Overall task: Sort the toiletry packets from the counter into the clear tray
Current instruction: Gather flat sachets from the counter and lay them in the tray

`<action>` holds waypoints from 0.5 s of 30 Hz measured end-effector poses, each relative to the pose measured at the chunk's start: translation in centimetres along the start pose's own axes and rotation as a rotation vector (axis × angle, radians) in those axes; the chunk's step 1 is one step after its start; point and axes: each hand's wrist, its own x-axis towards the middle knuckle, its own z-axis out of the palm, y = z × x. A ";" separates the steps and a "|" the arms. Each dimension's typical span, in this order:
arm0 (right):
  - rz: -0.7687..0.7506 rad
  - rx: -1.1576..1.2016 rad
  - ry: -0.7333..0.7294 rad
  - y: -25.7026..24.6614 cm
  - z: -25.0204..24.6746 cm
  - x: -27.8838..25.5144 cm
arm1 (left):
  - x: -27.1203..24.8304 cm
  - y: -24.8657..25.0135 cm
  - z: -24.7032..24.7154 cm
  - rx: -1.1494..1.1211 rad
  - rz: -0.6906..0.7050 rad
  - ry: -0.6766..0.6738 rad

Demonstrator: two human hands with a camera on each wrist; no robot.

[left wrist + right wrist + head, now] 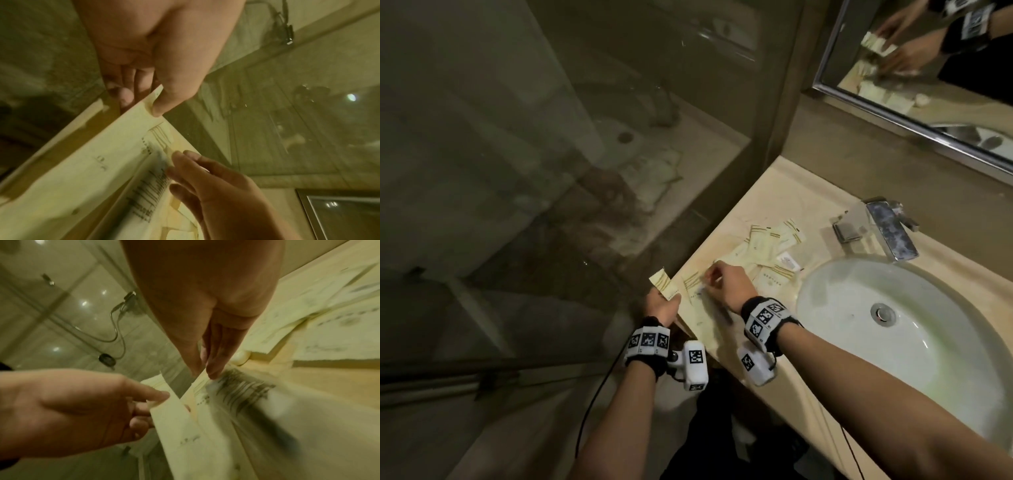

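Several cream toiletry packets [767,246] lie scattered on the beige counter [822,246] left of the sink. My left hand [666,298] pinches one cream packet [663,283] between thumb and fingers at the counter's left edge; the same packet [98,162] fills the left wrist view. Close to its right, my right hand [710,277] pinches the top of a long packet [705,301] with a printed barcode, blurred [246,394] in the right wrist view. I cannot make out a clear tray in any view.
A white sink basin [893,342] with a chrome faucet [890,229] takes up the counter's right side. A glass shower wall [551,171] stands directly left of the counter. A framed mirror [928,68] hangs behind.
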 end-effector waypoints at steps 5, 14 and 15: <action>0.085 -0.214 0.035 -1.7 2.2 1.7 | 1.5 -0.9 -0.5 -0.045 -0.038 -0.012; 0.187 -0.380 0.048 -3.3 4.4 3.1 | 2.2 -1.1 -1.7 -0.001 -0.011 -0.075; 0.201 -0.370 0.037 -3.5 4.4 3.3 | 2.1 -1.0 -1.8 -0.009 -0.011 -0.079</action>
